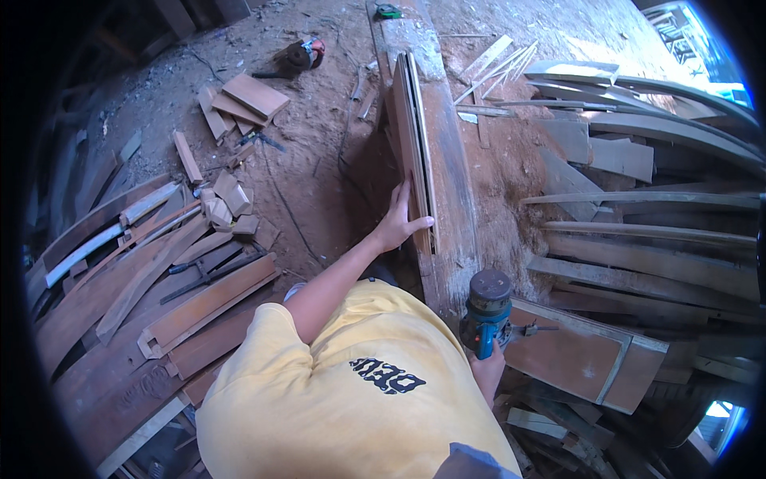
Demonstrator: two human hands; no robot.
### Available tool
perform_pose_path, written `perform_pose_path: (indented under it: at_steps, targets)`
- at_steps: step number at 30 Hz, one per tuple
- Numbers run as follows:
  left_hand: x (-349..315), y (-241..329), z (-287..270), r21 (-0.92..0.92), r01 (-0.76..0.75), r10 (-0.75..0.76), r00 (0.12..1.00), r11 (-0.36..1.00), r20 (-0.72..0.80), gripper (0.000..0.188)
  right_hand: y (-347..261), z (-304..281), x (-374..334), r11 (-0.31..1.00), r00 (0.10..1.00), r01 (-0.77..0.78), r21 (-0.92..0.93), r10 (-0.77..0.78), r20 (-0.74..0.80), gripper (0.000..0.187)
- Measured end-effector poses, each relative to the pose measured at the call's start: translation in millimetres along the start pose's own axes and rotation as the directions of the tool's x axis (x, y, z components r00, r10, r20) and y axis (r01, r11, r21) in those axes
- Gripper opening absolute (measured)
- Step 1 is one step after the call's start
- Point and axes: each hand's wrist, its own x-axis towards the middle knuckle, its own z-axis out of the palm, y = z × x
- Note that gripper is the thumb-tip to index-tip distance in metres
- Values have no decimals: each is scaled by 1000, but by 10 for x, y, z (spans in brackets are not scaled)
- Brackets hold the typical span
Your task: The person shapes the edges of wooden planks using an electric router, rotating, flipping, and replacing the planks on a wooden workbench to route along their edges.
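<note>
My left hand (pixel 399 222) is closed around the near part of a flat wooden panel (pixel 408 144). Its thumb lies across the top edge, and the fingers go down the left face. The panel stands on edge along a long worn plank (pixel 451 184), and a dark groove runs down its upper edge. At the lower right, my right hand (pixel 487 369) grips the handle of a teal power router (pixel 488 307) with a dark round motor housing. A metal rod sticks out from the router's right side. The router's base and cutter are hidden.
A red and black power tool (pixel 302 56) lies on the dirt floor, near wood offcuts (pixel 251 97) and a dark cable (pixel 279 191). Stacked boards (pixel 207 307) fill the left. Curved timbers (pixel 646 195) and a framed panel (pixel 570 351) crowd the right. A green tape measure (pixel 388 11) sits far ahead.
</note>
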Motion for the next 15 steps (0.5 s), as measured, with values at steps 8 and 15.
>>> perform_pose_path:
  at_steps: [8, 15]
  targets:
    - [-80, 70, -20, 22, 8, -8, 1000, 1000, 4, 125, 47, 114, 28, 989, 991, -110, -102, 117, 68, 51]
    - [-267, 96, 164, 76, 43, -42, 999, 996, -15, 118, 80, 32, -104, 971, 981, -163, -174, 179, 77, 54]
